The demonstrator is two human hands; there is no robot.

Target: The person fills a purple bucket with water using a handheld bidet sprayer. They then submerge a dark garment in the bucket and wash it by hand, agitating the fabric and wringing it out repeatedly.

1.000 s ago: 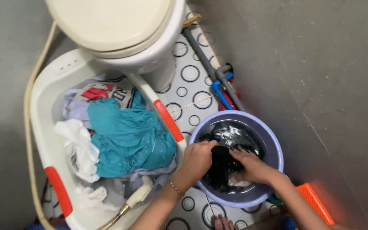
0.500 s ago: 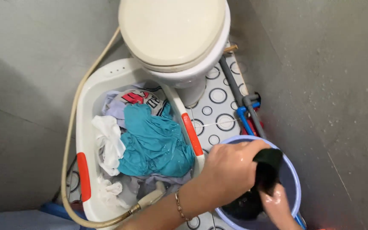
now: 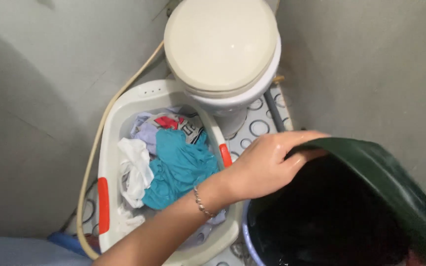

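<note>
Left hand (image 3: 265, 167), wet, grips my dark, slick wet garment (image 3: 371, 197) stretched above the bucket (image 3: 246, 231); right hand hidden, state unreadable.

A wet left hand (image 3: 265, 167) grips a dark green garment (image 3: 371, 197) lifted over a bucket (image 3: 246, 231) — beside it, a white laundry basket (image 3: 112, 133) (teal cloth (image 3: 178, 167) on top) and a toilet (image 3: 221, 49).
</note>
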